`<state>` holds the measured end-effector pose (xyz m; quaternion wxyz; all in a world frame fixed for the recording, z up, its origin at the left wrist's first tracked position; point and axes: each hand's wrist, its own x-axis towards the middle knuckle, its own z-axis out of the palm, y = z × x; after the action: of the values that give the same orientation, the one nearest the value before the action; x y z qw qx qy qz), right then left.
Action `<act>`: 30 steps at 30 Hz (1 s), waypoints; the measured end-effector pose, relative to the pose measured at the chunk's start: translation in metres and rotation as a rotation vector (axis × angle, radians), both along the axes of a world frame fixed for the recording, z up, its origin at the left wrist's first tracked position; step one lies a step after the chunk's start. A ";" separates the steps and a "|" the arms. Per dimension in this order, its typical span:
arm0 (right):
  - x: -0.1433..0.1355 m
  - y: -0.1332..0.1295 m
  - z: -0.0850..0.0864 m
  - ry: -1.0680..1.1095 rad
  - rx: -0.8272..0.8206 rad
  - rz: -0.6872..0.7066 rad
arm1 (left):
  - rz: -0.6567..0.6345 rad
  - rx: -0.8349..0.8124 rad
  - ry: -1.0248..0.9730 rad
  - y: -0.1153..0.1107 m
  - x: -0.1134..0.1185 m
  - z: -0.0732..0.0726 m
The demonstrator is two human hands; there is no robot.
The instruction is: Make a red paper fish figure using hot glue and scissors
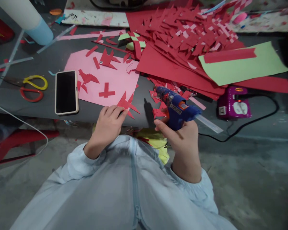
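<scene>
red paper fish [126, 103]: mid-frame, a bit left of center, long axis kinda slanting lower right
left hand [108, 123]: way nearer, fingertips pinching its left edge
right hand [186, 137]: apart from left, wrapped round blue glue gun [174, 110], nozzle upper left

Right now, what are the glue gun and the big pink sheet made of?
The blue glue gun looks like smooth, hard plastic, from its moulded shape; the pink sheet seems matt paper or thin card, lying flat with clean-cut edges.

Pale blue-grey jacket [105, 188], central zipper [134, 172], gathered elastic cuffs [194, 177]
</scene>
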<state>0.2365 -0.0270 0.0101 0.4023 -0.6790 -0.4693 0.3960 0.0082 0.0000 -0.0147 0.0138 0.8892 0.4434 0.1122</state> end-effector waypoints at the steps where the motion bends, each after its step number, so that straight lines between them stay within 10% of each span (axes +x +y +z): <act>1: 0.001 0.000 0.000 -0.002 0.002 0.006 | -0.004 -0.017 0.017 -0.001 0.000 0.001; 30: 0.004 -0.005 -0.010 0.020 0.015 0.012 | 0.114 -0.185 0.257 0.000 0.034 0.019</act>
<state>0.2401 -0.0317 0.0000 0.4098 -0.6692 -0.4721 0.4017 0.0420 0.0003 0.0046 0.0322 0.8645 0.4998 -0.0431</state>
